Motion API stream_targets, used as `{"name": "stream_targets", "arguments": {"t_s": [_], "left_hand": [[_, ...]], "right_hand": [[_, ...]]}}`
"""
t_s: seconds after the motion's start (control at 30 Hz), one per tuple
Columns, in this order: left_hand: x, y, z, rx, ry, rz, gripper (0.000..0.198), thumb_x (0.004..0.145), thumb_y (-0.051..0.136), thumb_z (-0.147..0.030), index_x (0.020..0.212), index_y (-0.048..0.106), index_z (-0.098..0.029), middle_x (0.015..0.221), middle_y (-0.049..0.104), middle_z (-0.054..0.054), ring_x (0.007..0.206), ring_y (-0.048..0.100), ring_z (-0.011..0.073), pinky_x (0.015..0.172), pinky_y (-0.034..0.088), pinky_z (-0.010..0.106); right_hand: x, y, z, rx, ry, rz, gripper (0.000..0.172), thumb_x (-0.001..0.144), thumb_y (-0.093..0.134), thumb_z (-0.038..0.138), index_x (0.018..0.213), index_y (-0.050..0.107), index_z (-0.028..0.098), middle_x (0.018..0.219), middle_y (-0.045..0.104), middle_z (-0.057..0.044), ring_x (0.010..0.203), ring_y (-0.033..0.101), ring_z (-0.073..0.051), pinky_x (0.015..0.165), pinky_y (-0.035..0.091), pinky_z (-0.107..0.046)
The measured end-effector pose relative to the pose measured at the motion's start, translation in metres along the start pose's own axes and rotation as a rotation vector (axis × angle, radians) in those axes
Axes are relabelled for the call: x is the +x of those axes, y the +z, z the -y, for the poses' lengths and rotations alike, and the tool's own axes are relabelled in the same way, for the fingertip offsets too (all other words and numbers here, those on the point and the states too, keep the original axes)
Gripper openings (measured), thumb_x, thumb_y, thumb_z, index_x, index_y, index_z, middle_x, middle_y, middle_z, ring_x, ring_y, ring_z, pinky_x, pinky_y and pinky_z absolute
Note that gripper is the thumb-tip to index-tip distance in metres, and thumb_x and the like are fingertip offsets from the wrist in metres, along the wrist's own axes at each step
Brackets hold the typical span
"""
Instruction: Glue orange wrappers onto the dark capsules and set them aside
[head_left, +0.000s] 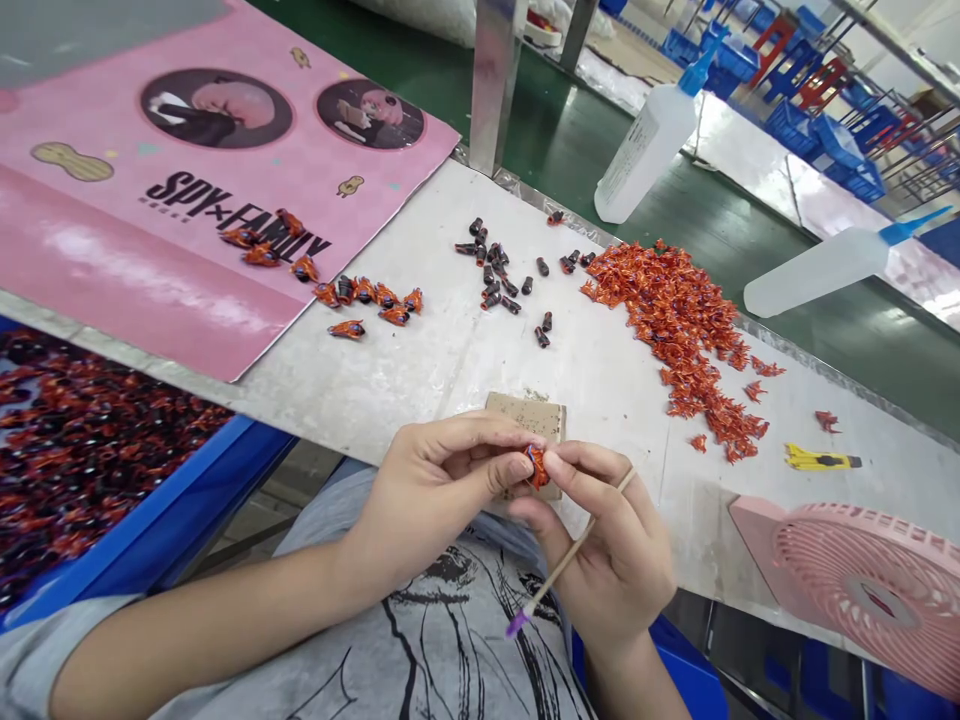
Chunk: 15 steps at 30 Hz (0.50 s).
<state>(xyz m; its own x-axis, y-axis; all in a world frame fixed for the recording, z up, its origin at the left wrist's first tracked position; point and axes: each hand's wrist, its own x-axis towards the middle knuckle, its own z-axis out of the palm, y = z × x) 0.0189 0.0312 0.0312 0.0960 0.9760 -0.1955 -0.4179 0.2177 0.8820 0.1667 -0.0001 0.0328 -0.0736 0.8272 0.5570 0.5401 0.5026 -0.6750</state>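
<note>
Between the thumb and fingertips of my left hand (457,475) is a small orange-red plastic piece (537,466) with a dark blue or purple streak. My right hand (611,530) has its index fingertip against the piece's right side. A thin wooden stick (574,552) runs through my right fingers, its purple tip (517,622) pointing down to the left. Beneath the hands lies a tan cardboard-like block (529,408), partly hidden. Small black pieces (495,270) lie scattered beyond it. A large heap of orange pieces (675,320) spreads to the right.
Black-and-orange assembled-looking pieces (375,292) lie at left, some on a pink printed sheet (225,190). A blue bin (187,500) of similar pieces stands lower left. Two squeeze bottles (649,150) stand behind. A yellow tool (821,458) and pink fan (874,590) sit at right.
</note>
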Motion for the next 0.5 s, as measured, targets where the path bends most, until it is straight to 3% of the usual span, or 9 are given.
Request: {"name": "stream_targets", "arguments": {"t_s": [0.1,0.2,0.37,0.5], "left_hand": [[-0.001,0.001,-0.001,0.036,0.01,-0.011,0.01,0.068,0.092,-0.02,0.073,0.084,-0.023,0.073,0.081,0.001,0.066,0.076,0.0164,0.06,0.064,0.021],[0.001,-0.001,-0.002,0.099,0.058,0.051,0.008,0.071,0.09,-0.022,0.076,0.084,-0.023,0.074,0.081,0.003,0.066,0.076,0.0176,0.057,0.063,0.022],[0.011,-0.009,-0.006,0.309,0.438,0.245,0.011,0.085,0.078,-0.017,0.076,0.08,-0.023,0.068,0.077,0.004,0.063,0.072,0.0168,0.061,0.06,0.025],[0.012,-0.01,-0.005,0.376,0.662,0.266,0.017,0.087,0.072,-0.01,0.079,0.078,-0.024,0.068,0.075,0.004,0.061,0.069,0.0171,0.057,0.057,0.025]], "right_hand": [[-0.002,0.004,-0.002,-0.008,-0.004,-0.052,0.031,0.084,0.08,0.014,0.112,0.072,0.024,0.098,0.074,-0.008,0.086,0.075,-0.022,0.069,0.067,-0.034],[-0.003,0.009,-0.001,0.0,-0.005,-0.119,0.026,0.086,0.076,0.008,0.107,0.072,0.023,0.091,0.074,-0.007,0.079,0.074,-0.02,0.063,0.066,-0.031],[0.0,0.013,0.003,-0.016,-0.059,-0.156,0.021,0.086,0.07,0.001,0.095,0.07,0.021,0.082,0.069,-0.005,0.068,0.07,-0.017,0.051,0.06,-0.027],[0.003,0.011,0.006,0.003,-0.093,-0.133,0.023,0.085,0.068,-0.002,0.092,0.069,0.019,0.081,0.066,-0.005,0.068,0.069,-0.017,0.049,0.059,-0.027]]}}
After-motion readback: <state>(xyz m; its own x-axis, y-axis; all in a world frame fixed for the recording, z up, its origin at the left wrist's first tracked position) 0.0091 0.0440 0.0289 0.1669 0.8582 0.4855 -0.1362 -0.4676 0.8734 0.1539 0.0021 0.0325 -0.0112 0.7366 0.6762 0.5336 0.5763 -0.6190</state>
